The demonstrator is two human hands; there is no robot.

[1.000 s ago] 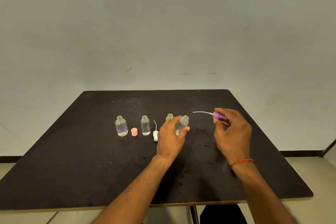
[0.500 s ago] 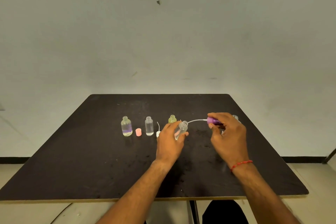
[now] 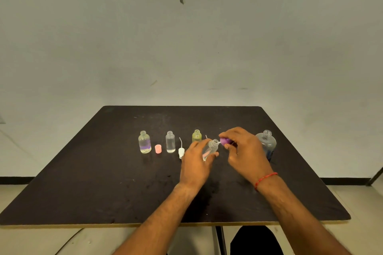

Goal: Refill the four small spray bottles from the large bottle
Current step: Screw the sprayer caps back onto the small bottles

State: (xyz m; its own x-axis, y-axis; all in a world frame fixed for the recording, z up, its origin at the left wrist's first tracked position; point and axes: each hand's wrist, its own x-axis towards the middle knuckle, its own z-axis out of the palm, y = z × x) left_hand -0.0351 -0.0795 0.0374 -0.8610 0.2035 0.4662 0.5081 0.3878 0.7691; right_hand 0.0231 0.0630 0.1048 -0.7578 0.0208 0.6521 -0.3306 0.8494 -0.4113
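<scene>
My left hand (image 3: 195, 163) holds a small clear bottle (image 3: 211, 148), tilted with its open neck toward the right. My right hand (image 3: 243, 151) pinches a purple spray cap (image 3: 225, 141) right at that neck, its tube down inside the bottle. Three other small bottles stand open in a row on the black table (image 3: 103, 182): one with a purple band (image 3: 144, 142), a plain clear one (image 3: 170, 142) and a yellow-green one (image 3: 196, 136). The large clear bottle (image 3: 266, 143) stands open behind my right hand, blue at its base.
A pink cap (image 3: 158, 149) stands between the two left bottles. A white spray cap with its tube (image 3: 181, 150) lies beside the plain clear bottle. Another thin tube (image 3: 206, 137) pokes up behind my left hand. A red thread circles my right wrist.
My right hand moved the purple spray cap left to the held bottle's neck, and its tube went inside. The large bottle has come into view behind that hand.
</scene>
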